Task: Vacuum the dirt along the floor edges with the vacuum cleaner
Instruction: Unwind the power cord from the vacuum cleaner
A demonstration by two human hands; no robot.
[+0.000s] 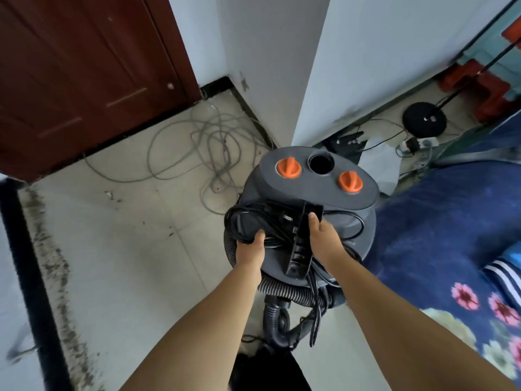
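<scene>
Still setup, by the look of it: no vacuuming yet. The vacuum (307, 210) stands on the tile floor (135, 249) w/ both hands on its top. Left hand (251, 251) has fingers curled round the bundled black cord (245, 221) coiled on the lid; right hand (321, 230) grips the black handle (301, 241) from the side, thumb along it. The hose (284, 289) is wrapped round the body, its end hanging down near the person's feet, and the round port (321, 164) between the two orange knobs (288, 167) is empty, so the hose isn't hooked up there.

Dirt (53, 263) lies in a dark band along the left floor edge, against the black skirting (25, 263), well apart from the vacuum. A loose grey cable (197, 142) sprawls by the door (84, 66), near the corner.

Next, probably: free the cord, unwind it w/o snagging the handle, plug in. A power strip (420, 143) sits past the wall corner at right, maybe the outlet, can't tell if live. Then uncoil the hose, fit it to the port and take the nozzle over to the left edge. Watch the grey cable; it could get sucked in or tangle the wheels.
</scene>
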